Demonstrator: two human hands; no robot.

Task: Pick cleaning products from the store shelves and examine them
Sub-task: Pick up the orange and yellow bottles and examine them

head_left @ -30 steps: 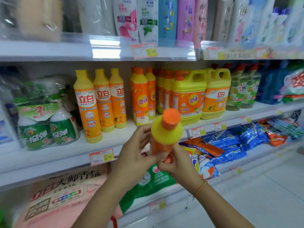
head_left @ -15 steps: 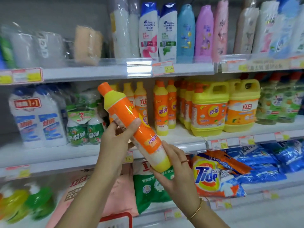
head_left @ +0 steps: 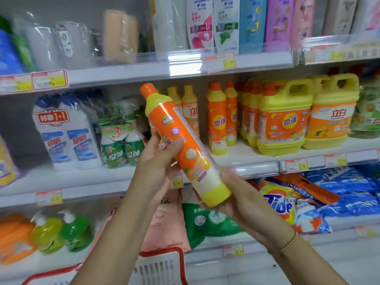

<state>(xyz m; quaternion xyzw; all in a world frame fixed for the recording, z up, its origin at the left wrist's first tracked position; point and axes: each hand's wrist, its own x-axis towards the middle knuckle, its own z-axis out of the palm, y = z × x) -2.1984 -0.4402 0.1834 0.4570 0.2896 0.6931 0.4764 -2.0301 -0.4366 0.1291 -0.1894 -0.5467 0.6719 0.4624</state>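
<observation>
i see the orange bottle (head_left: 174,124) up in the air in front of the middle shelf (head_left: 257,162), not standing on it. it leans over. its orange cap (head_left: 148,90) is up and to the left, and its yellow bottom (head_left: 216,196) is down and to the right.

the left grip (head_left: 158,161) is wrapped round the middle of the bottle, with the thumb across the front label and the other fingers behind. the right grip (head_left: 242,198) cups the yellow bottom from under and behind, with the thumb lying by the side. both grips are closed on the bottle, and it touches nothing else. more bottles like it (head_left: 218,118) stand in a row on the shelf behind.

i think the bottle is full, so it should feel a bit heavy, with most of the weight low down. it looks like plastic, so it is stiff, but a hard squeeze could dent it. the label is shiny, so it may be slippery. the bottle is long and round, so it could roll in a loose grip.

the best places to hold look like the straight middle part and under the bottom, as it is held now. i would not hold it by the cap, as that might turn or pop open. a fall would likely not smash it, but it could crack the cap.
</observation>
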